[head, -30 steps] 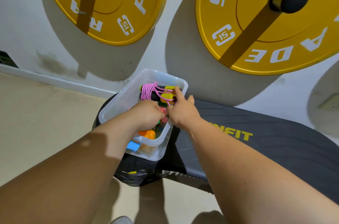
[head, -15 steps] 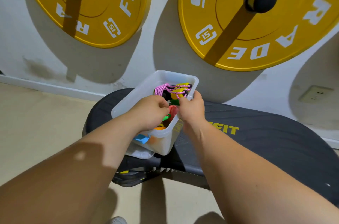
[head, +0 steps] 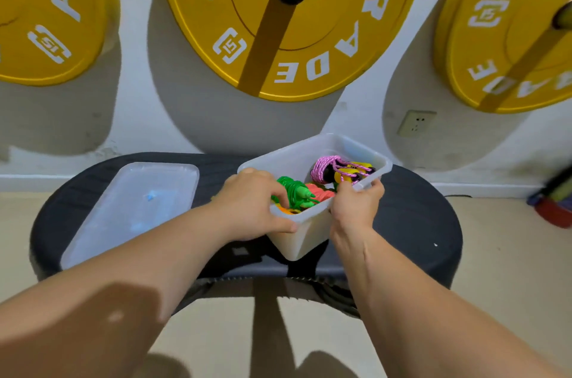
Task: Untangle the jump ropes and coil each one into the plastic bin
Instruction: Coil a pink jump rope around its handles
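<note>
The plastic bin (head: 309,235) now sits in both hands. A second ago it stood on its lid (head: 133,207) while fingers worked among the ropes inside; it has since come off the lid, which lies bare to the bin's left. A pink jump rope (head: 325,168) lies wound in a tight bundle at the bin's far end, with a green jump rope (head: 292,192) and a red jump rope (head: 323,194) coiled nearer. The left hand (head: 247,207) clasps the bin's near left corner, fingers curled over the rim and thumb pressed along the outer wall. The right hand (head: 353,210) grips the right rim, fingers hooked inside. Whether the bin rests on the black bench (head: 418,223) under it or is lifted cannot be told. Yellow weight plates (head: 325,6) hang on the wall behind the bin. With no loose rope showing, coiling looks finished and closing the bin likely follows.
</note>
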